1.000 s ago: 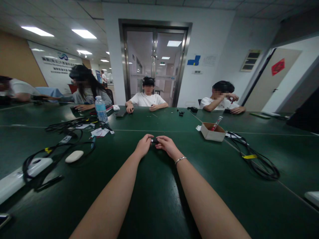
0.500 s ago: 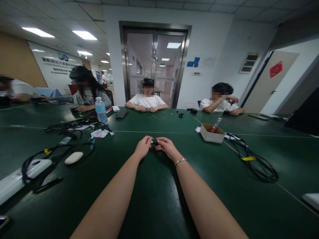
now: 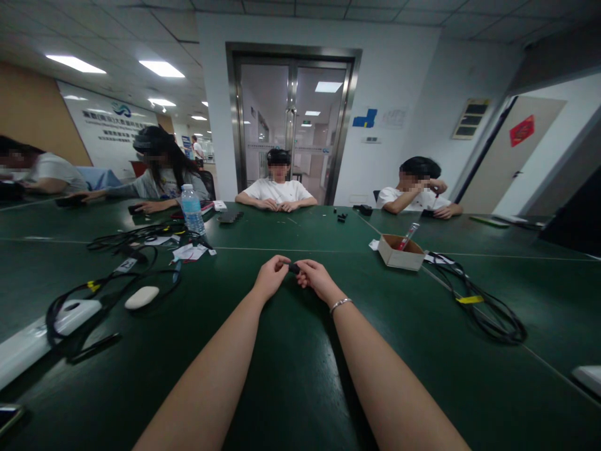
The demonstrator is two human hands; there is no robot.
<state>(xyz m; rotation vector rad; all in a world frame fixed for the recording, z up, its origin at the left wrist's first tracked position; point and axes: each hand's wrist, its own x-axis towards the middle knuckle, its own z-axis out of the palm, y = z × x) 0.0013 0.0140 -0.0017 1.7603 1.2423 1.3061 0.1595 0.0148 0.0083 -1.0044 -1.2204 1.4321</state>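
Both my hands meet above the green table [image 3: 300, 351], near its middle. Between the fingertips of my right hand [image 3: 317, 279] is a small dark object [image 3: 293, 268], too small in view to tell its kind. My left hand [image 3: 272, 275] is closed, its thumb and fingers pinched together at the left end of the dark object. Whether it grips that object or a separate small piece is hidden by the fingers. A silver bracelet [image 3: 340, 304] circles my right wrist.
To the left lie black cables [image 3: 136, 238], a white mouse [image 3: 141, 298], a white power strip [image 3: 75, 319] and a water bottle [image 3: 191, 210]. At the right are an open cardboard box [image 3: 401, 255] and a coiled cable [image 3: 488, 313]. Several people sit around the table.
The dark object has turned slightly between my fingers, and the shiny bit at my left fingertips no longer shows. My arms stay in nearly the same place.
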